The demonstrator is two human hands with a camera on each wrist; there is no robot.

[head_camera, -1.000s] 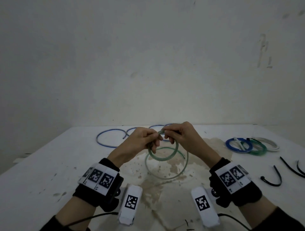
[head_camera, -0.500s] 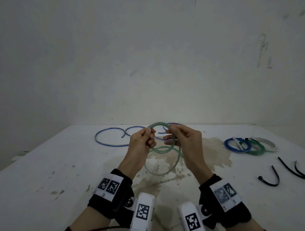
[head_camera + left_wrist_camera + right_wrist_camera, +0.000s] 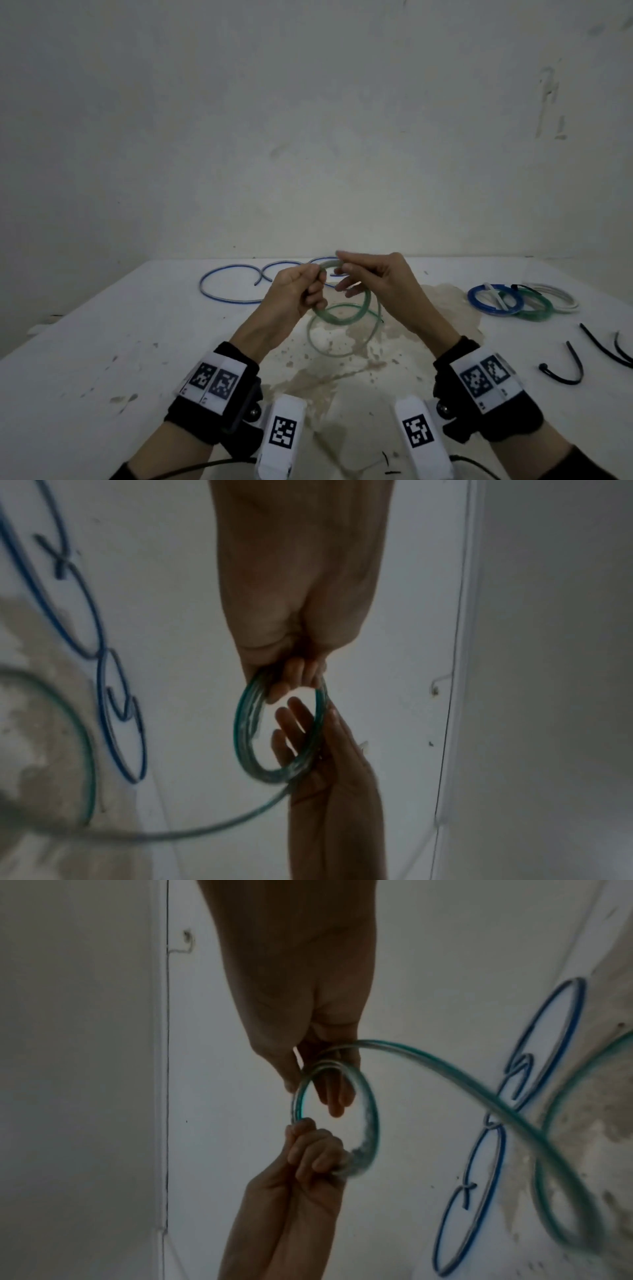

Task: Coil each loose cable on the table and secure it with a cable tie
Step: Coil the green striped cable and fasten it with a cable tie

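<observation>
A: Why are both hands up off the bench [image 3: 102, 342]?

B: So the green cable [image 3: 337, 310] can hang free while it is wound. The left hand [image 3: 294, 294] has its fingers curled round the finished turns, acting as the anchor that keeps the small ring from springing open.

A: And the right hand [image 3: 380, 284]?

B: Its thumb and forefinger pinch the top of the same ring, the other fingers loosely spread inside the loop. My guess is that it feeds each new turn across to the left grip.

A: How much is left to wind?

B: One wide loose loop trails below the ring down toward the stained patch of the bench, so the coil looks nearly done.

A: Why the black cable ties [image 3: 565, 370] off to the right?

B: Probably for easy reach, just near the finished coils [image 3: 520, 303]. The blue cable [image 3: 233, 291] lies uncoiled at the far side, likely next
</observation>
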